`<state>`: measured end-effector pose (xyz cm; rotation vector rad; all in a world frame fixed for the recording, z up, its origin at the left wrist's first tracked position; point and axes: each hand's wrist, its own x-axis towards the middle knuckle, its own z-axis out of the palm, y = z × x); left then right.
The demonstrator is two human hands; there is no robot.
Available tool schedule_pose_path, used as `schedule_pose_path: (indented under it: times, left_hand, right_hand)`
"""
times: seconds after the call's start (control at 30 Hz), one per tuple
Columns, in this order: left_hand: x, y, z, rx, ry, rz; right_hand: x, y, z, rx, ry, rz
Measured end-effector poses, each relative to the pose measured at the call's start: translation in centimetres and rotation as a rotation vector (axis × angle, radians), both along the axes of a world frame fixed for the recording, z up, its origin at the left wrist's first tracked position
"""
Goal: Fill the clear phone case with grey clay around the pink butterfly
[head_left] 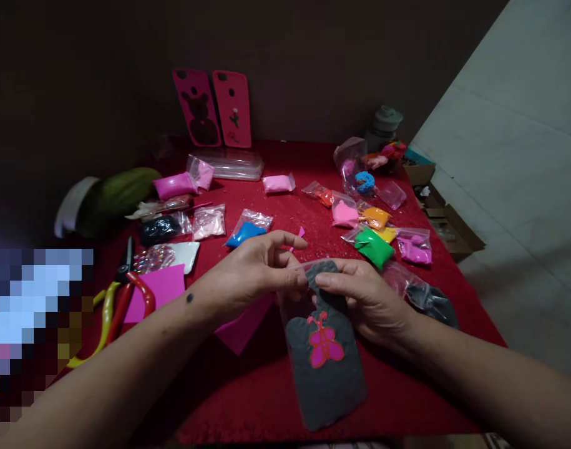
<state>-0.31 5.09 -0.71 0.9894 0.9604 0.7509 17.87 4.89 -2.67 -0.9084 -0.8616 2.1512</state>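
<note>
A clear phone case (pixel 329 393) is covered with grey clay and bears a pink butterfly (pixel 326 349) with orange outlines. My right hand (pixel 367 293) grips the case's upper right edge, its thumb lying on the grey clay. At the upper left corner, my left hand (pixel 266 265) pinches the case edge between thumb and fingers, with its index finger stretched out above. Part of the case around the camera opening shows no clay. Just beyond my left hand lies a blue clay packet (pixel 248 232).
Pliers (pixel 121 293) and pink sheets (pixel 163 293) lie left on the red cloth (pixel 248 399). Several clay packets, including a green one (pixel 374 247), spread across the middle and right. Two decorated pink cases (pixel 233 109) lean on the wall; a jar (pixel 385 125) stands back right.
</note>
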Motion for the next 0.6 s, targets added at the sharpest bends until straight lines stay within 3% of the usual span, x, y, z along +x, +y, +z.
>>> schedule_pose_path:
  times: [0.23,0.6]
  left_hand:
    - [0.33,-0.24,0.23,0.004,0.002,-0.002]
    - [0.85,-0.37,-0.06,0.008,0.042,-0.002]
  right_hand:
    - [-0.07,0.03,-0.41,0.036,-0.112,-0.033]
    - [0.05,0.09,-0.02,0.037,-0.080,-0.010]
